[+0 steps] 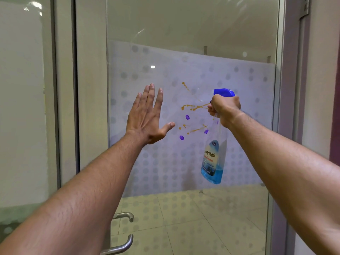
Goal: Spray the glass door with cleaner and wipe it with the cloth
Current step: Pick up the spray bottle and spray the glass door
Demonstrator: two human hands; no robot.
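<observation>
The glass door (184, 24) fills the middle of the view, with a frosted dotted band across its centre. Orange streaks and purple blots (193, 115) stain that band. My right hand (225, 109) grips the neck and trigger of a clear spray bottle (213, 159) with a blue nozzle and a little blue liquid at the bottom, held just right of the stains with the nozzle pointing left. My left hand (147, 115) is raised with fingers straight and spread, at the glass left of the stains; contact with the glass cannot be told. No cloth is in view.
A metal door handle (123, 234) sits at the door's lower left edge. A grey frame post (64, 107) stands to the left beside another glass pane (22, 107). The right frame (288, 89) and a wall lie to the right. Tiled floor shows through the lower glass.
</observation>
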